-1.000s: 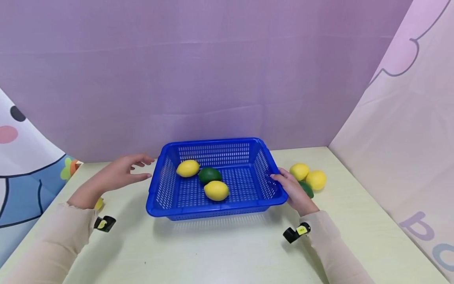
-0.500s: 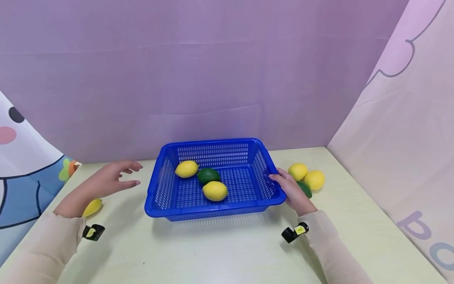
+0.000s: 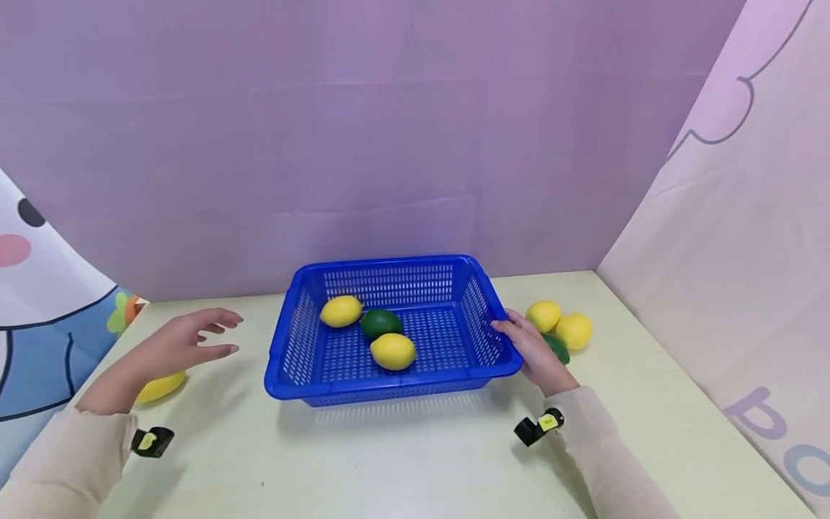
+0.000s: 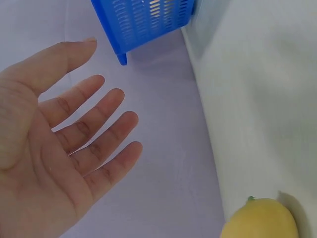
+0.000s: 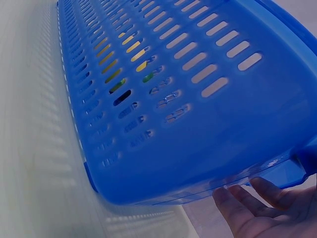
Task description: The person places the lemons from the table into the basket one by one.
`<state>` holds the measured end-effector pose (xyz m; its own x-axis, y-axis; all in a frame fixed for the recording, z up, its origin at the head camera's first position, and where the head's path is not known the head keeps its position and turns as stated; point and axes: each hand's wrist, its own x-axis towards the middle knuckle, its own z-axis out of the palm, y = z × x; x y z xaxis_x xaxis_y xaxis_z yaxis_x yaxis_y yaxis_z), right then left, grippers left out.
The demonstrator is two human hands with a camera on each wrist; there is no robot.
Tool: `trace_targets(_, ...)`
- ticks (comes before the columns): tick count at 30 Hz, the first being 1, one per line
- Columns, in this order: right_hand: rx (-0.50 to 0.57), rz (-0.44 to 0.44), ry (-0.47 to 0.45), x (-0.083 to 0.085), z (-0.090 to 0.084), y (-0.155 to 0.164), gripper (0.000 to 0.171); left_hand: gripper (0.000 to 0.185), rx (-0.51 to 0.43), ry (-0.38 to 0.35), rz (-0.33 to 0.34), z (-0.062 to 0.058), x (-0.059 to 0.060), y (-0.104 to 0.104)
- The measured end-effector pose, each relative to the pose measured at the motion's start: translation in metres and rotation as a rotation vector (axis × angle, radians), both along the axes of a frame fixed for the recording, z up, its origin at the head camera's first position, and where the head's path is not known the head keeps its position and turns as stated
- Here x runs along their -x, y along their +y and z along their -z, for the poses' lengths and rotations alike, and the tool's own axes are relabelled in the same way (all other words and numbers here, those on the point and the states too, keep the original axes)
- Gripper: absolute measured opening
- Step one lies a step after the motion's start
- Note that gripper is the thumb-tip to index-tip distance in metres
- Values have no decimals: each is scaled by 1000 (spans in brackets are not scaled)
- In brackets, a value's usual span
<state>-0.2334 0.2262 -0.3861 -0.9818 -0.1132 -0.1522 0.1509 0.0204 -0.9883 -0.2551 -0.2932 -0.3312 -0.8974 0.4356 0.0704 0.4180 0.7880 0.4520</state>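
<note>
Fingers of our right hand [image 3: 534, 351] rest against the three o'clock rim of the blue basket [image 3: 292, 349], thumb on the rim's edge; whether they curl under it we cannot tell. Our left hand [image 3: 173, 344] hangs open and empty at nine o'clock, apart from the basket, above a yellow lemon [image 3: 158, 387] on the table [image 3: 402, 461]. Inside the basket lie two lemons [image 3: 392, 351] and a dark green lime [image 3: 380, 323], clustered toward eleven o'clock. Loose fruit [image 3: 559, 328] sits just behind our right hand at three o'clock. Risk, as we judge it: a one-sided push could skew the basket or knock that loose fruit rolling.
</note>
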Motion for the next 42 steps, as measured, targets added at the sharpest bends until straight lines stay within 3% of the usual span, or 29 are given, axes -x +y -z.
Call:
trace_targets(6,9,5,-5,1,1,-2,55,53,-2,-4,-6,6,-4,-9)
trace_targets(24,34,-1,11,2,2,-2,54,55,131,99,-56,27,-5,-50)
trace_targets(32,22,14,9,2,3,-1,53,62,190,29,-99,37,-7,-68)
trace_targets(42,21,22,3,1,3,0,54,64,196,-25,-139,44,-9,-84)
